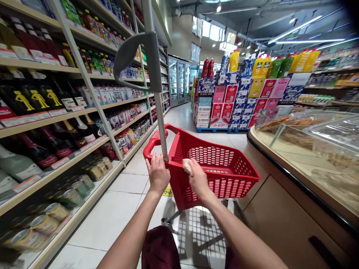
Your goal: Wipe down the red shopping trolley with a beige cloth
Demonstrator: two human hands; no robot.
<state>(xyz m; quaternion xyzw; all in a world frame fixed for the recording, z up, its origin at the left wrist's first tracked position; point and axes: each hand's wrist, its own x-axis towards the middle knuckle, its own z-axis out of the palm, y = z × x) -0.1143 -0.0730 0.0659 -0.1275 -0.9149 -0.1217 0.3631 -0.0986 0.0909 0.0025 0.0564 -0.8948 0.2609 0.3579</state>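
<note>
A red plastic shopping cart basket (218,164) with perforated sides stands on a wheeled frame in front of me. Its grey pole rises to a looped grey handle (157,61). My left hand (158,173) is at the basket's left rim, beside the foot of the pole, with its fingers curled over the edge. At the near rim, my right hand (198,178) is closed on a crumpled whitish cloth (187,166); part of it is hidden by the fingers. The visible inside of the basket shows no goods.
Drink shelves (70,112) with bottles and cans run along the left. To the right stands a counter (297,179) with a glass-sided food display. Stacked drink cartons (224,101) are ahead, and glass-door coolers (178,80) line the back.
</note>
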